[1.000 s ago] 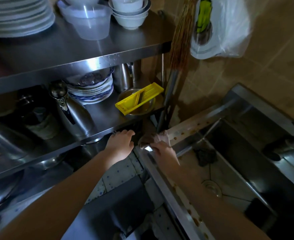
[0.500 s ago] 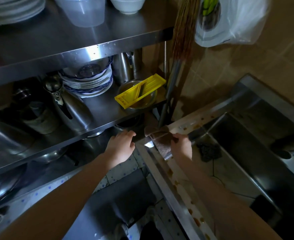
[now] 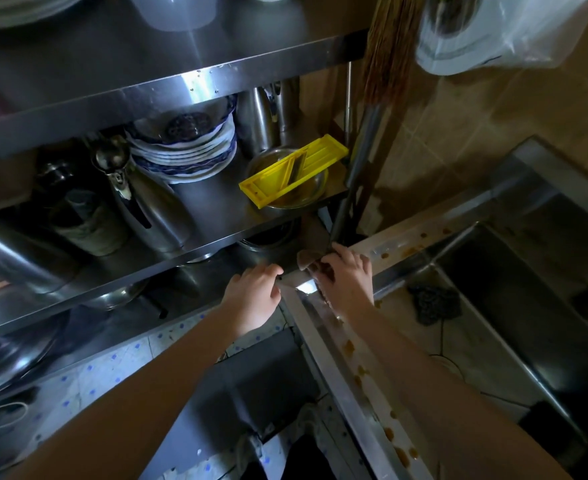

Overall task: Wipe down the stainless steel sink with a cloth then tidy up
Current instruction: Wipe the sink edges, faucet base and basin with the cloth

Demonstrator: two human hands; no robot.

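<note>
The stainless steel sink (image 3: pixel 514 282) fills the right side, its flat rim (image 3: pixel 323 344) dotted with brown stains. My right hand (image 3: pixel 349 278) presses a brownish cloth (image 3: pixel 309 262) onto the rim's far left corner, fingers closed over it. My left hand (image 3: pixel 254 296) rests just left of that corner, fingers loosely curled against the rim's outer edge, holding nothing that I can see. A dark scouring pad (image 3: pixel 434 303) lies inside the basin.
A steel shelf rack (image 3: pixel 168 88) at the left carries stacked plates (image 3: pixel 185 150), a kettle (image 3: pixel 147 202) and a yellow slicer (image 3: pixel 294 169) over a metal bowl. A broom (image 3: pixel 372 109) leans in the corner. A white plastic bag (image 3: pixel 493 32) hangs on the tiled wall.
My right hand has slid the cloth along the rim's corner, first toward the basin, then back to the far corner. My left hand stayed by the corner. The view shifted downward.
</note>
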